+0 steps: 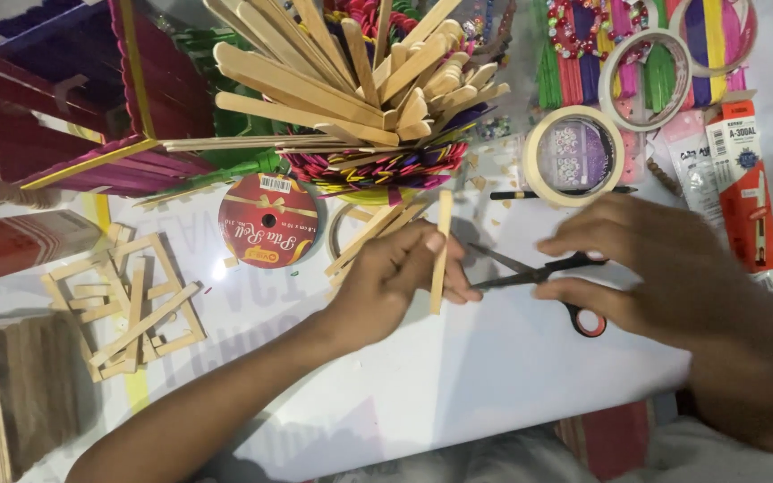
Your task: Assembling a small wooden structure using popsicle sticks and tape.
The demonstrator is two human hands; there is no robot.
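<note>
Pinching an upright craft stick (441, 252), left hand (397, 277) — right hand (664, 268) clamps scissors (539, 275) — open table (458, 358) nearside.

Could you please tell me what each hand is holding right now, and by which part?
The left hand pinches a plain wooden craft stick around its middle, upright. The right hand holds black scissors by the handles, blades open toward the stick.

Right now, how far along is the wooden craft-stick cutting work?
Done: cut pale wooden stick pieces lie in a loose frame arrangement on the white table. In hand: the left hand holds one plain wooden stick upright while the right hand works black-handled scissors, blades open beside it. Left: a heap of uncut wooden sticks.
</note>
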